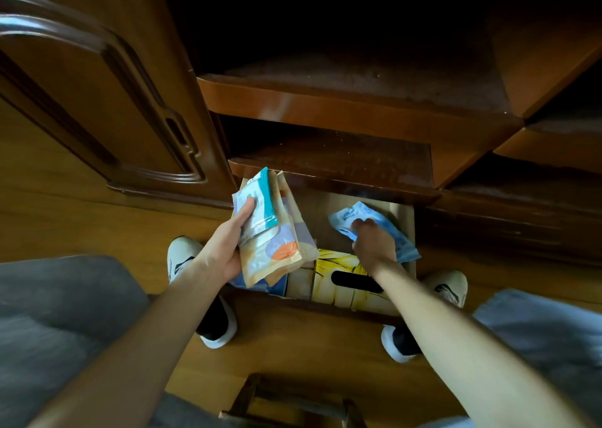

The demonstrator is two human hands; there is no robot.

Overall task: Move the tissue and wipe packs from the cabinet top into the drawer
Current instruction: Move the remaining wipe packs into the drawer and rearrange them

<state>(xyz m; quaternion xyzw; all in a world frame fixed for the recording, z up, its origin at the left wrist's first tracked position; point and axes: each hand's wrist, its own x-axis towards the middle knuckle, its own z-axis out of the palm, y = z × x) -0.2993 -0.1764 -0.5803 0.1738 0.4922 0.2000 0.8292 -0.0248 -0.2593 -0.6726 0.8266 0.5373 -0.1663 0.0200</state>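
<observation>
In the head view, the left hand [228, 245], at centre frame, grips a stack of soft packs, its fingers [246, 211] curled over a white-and-teal plastic wipe pack [257, 206] lying on a beige tissue pack with orange and lilac patches [281, 248], held above the open wooden drawer [312, 307]. Right of centre, the right hand [374, 242] clutches a crinkled light-blue plastic pack [355, 217] low inside the drawer, just beyond a yellow tissue box with a dark oval slot [342, 264].

Just one wide head cam here, aimed steeply down from close above at the open drawer [404, 212] and floor [293, 356].
</observation>
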